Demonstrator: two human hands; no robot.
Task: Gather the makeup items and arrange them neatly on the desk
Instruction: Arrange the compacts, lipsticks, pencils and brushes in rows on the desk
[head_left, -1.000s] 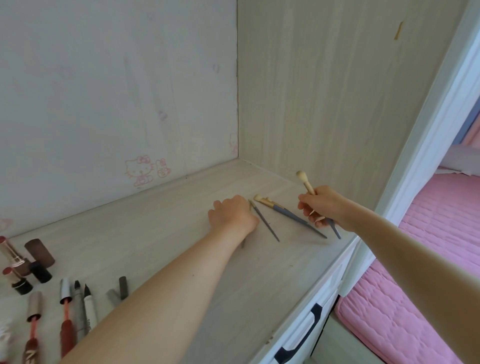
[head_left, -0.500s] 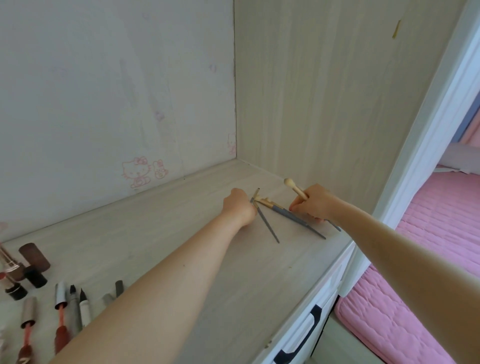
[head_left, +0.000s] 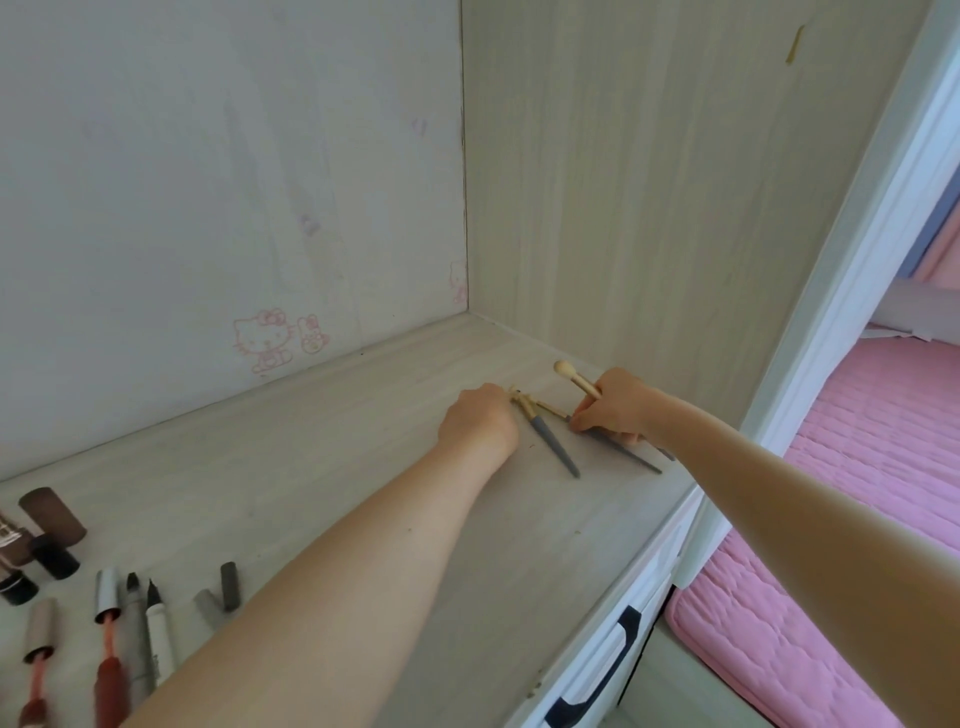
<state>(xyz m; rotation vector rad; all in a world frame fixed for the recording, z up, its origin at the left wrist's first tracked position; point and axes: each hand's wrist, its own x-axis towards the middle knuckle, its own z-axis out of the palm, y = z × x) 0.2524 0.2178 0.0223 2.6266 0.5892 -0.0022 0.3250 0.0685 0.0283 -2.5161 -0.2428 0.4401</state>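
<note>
Both hands at makeup brushes, far right of desk.
Three brushes: right hand fists fluffy-tipped brush, resting over second brush. Third brush lies between the hands, head at left hand, grip hidden, cannot tell. Hands close, apart. Near left: two lip glosses, two liner pens, two grey caps.

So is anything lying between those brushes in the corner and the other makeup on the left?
Nothing visible lies between the brushes and the lipsticks and pens: bare desk shows, though the left forearm hides a strip of it.
</note>
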